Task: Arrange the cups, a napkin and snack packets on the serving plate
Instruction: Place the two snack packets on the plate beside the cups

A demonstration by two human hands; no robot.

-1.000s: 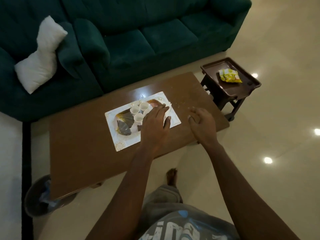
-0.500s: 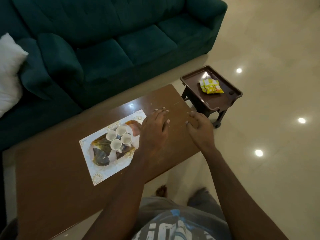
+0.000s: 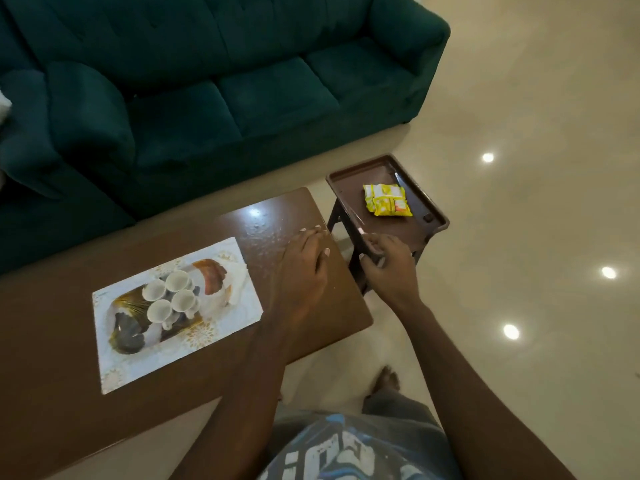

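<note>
My left hand [image 3: 301, 268] flat, fingers straight, over the coffee table [image 3: 52, 341]. My right hand [image 3: 389, 263] curls at the side table [image 3: 349, 188] rim, but gripping it? I can't tell. Snack packets [image 3: 386, 199] lie there; cups [image 3: 183, 301] crowd the serving plate [image 3: 156, 362].

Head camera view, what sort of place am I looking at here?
Most likely a home living room: a dark green sofa, a low brown coffee table in front of it, and a small side table holding a yellow snack packet.
</note>
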